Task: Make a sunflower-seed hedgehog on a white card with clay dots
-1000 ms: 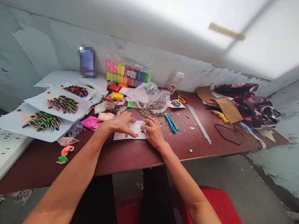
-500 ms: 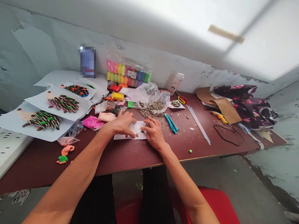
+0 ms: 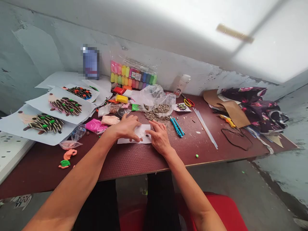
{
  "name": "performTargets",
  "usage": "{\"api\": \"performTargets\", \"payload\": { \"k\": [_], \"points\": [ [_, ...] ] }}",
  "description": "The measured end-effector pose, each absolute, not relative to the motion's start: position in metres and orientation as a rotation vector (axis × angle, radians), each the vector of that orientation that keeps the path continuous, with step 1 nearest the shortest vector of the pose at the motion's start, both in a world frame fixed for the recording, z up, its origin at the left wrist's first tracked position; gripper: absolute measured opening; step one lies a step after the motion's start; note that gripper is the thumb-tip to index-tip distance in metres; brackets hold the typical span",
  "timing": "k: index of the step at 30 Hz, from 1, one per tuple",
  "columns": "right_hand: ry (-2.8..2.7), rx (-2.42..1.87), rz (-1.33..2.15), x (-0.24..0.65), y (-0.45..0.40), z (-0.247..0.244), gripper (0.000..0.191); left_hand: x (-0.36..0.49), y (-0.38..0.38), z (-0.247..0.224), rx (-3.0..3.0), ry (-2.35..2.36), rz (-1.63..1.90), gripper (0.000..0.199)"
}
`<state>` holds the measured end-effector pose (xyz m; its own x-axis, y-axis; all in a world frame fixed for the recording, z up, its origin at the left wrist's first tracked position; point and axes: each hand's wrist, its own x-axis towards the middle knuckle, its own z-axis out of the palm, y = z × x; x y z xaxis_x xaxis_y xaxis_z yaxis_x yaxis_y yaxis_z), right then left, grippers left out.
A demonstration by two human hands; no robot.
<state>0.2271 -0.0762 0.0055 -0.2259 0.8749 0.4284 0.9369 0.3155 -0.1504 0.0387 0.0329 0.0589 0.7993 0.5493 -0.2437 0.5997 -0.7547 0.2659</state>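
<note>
— Peeling grey wall behind a dark red tabletop, and that's one busy bench! What's happening at the white paper sheet near the front edge?

— Lol yeah. The sheet lies flat on the tabletop, right under the left hand and the right hand. Both rest on it with fingers spread and slightly curved. They're not clenched, and I can't see them gripping anything. There's a small dark bit by the left fingertips, but it's too hidden to tell what it is.

— What's around the sheet?

— Just behind it, striped sunflower seeds spill out beside a clear plastic bag. To its right are blue craft knives, then long glue sticks, with a yellow glue gun and floral fabric farther along. To its left sit a pink clay packet and, farther out, seed-and-clay hedgehog pictures.

— Floor?

— Grey concrete floor, with a red chair on the near side of the sheet.
</note>
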Motion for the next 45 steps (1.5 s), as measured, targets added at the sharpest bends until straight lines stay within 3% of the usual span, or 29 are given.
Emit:
{"api": "performTargets", "payload": {
  "k": [45],
  "points": [
    [-2.139, -1.685, -0.088, 0.2273, -0.0780, 0.0035, 0.043, 0.0387, 0.0334, 0.0571, 2.631, 0.875, -0.191, 0.062]
  ]
}}
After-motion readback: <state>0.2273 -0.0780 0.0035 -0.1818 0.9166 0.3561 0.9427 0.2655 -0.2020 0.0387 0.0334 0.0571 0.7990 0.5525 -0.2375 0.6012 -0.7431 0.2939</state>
